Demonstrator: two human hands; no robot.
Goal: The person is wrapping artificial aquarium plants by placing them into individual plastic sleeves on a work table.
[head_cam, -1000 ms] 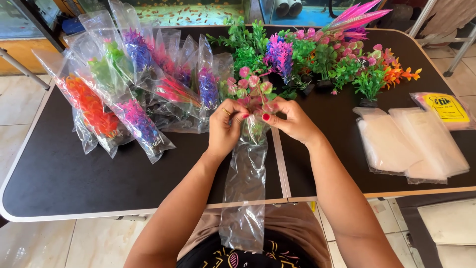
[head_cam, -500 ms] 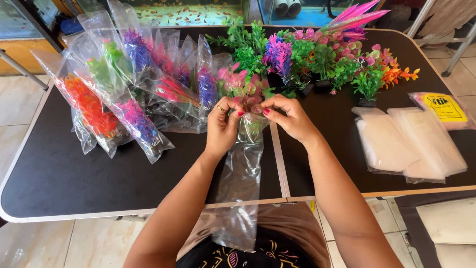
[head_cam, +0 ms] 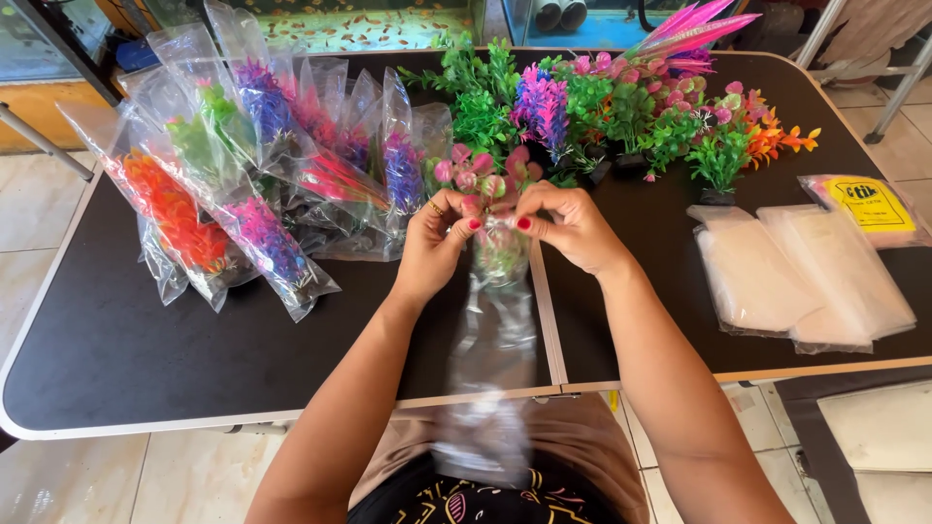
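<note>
Head view: left hand [head_cam: 432, 243] and right hand [head_cam: 573, 228] pinched on clear bag [head_cam: 495, 330] mouth, pink plastic plant [head_cam: 482, 180] sticking out just above fingertips. Might snag leaves, tear thin film.

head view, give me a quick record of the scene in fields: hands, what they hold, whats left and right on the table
left hand: grip on the mouth of the clear plastic sleeve bag
right hand: grip on the bag's other edge
held item: small pink-leaved artificial plant, base inside the bag, top sticking out
bag: hangs over the near edge of the black folding table
table left: pile of bagged colourful plants
table far: unbagged green, purple and orange plants
table right: stack of empty clear bags
</note>
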